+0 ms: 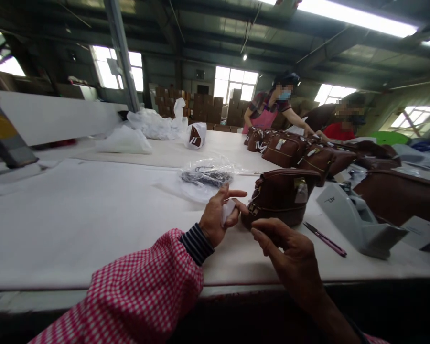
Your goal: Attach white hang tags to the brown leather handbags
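Note:
My left hand (220, 215) is curled around a small white piece of paper (228, 210), its index finger pointing out to the right. My right hand (290, 251) is closed in a pinch, thumb against fingertips; whatever lies between them is too small to make out. Just beyond both hands a brown leather bag (283, 196) stands upright on the white table (93, 224). A tag in a clear sleeve (301, 192) hangs from its front near the top. Behind my left hand lies a clear plastic bag (209, 176) with dark straps or chains inside.
Pink-handled thread snips (326, 240) and a grey tape dispenser (358, 220) lie to the right. More brown bags (283, 148) stand in rows behind, where two co-workers (267, 107) are. White wrapping (154, 125) is heaped at the back left.

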Demonstrator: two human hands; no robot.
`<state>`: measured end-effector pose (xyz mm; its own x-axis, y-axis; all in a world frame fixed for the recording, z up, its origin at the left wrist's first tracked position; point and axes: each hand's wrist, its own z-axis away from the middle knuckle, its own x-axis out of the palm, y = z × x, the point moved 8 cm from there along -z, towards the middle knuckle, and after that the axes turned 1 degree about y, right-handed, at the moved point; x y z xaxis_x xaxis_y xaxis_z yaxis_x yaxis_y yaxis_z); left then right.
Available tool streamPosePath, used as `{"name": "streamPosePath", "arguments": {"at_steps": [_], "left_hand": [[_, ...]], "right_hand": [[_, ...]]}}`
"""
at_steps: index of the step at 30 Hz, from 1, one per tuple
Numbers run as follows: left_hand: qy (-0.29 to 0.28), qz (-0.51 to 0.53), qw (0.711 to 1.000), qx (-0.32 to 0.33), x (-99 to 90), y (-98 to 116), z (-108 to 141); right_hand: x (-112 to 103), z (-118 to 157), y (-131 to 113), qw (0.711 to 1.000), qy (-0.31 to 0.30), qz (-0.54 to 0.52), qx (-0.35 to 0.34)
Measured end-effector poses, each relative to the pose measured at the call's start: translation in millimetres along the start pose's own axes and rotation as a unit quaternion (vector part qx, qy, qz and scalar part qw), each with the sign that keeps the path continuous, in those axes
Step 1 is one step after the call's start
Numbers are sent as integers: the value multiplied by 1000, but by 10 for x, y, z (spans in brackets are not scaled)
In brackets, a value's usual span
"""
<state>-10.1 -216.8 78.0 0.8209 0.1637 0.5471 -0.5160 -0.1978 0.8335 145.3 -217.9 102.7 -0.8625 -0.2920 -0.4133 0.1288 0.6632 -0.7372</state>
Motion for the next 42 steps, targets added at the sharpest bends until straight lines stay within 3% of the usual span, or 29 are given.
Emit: {"name": "streamPosePath", "arguments": {"at_steps": [6,13,17,20,24,28,32,37,39,42], "left_hand": [[19,-40,998,34,1,-1,50],[-12,-58,998,26,89,-57,67],[-22,-57,998,-16,106,-127,71],[-58,-72,994,-52,153,-196,80],[-51,-98,993,-42,119,-189,47],[-21,-139,990,-15,75,-129,31],[-36,-186,981,-34,105,-163,69],[-13,-177,982,-64,65,-251,117],[-6,-192,979,-69,40,-289,128],[0,-223,974,-31,6,-281,108]], "right_hand": [[184,-258,-63,999,-4,-24,27],[250,-397,17,986,-85,-123,68],[197,-331,94,985,-65,-134,82],[85,-289,179,976,-14,-183,117],[-17,-221,377,931,40,-286,222],[-10,-161,492,904,33,-331,269],[-10,-104,541,909,21,-321,267],[-40,-77,562,930,-19,-277,240],[-131,-130,542,958,-17,-200,204],[-276,-274,369,996,-5,-28,87]]}}
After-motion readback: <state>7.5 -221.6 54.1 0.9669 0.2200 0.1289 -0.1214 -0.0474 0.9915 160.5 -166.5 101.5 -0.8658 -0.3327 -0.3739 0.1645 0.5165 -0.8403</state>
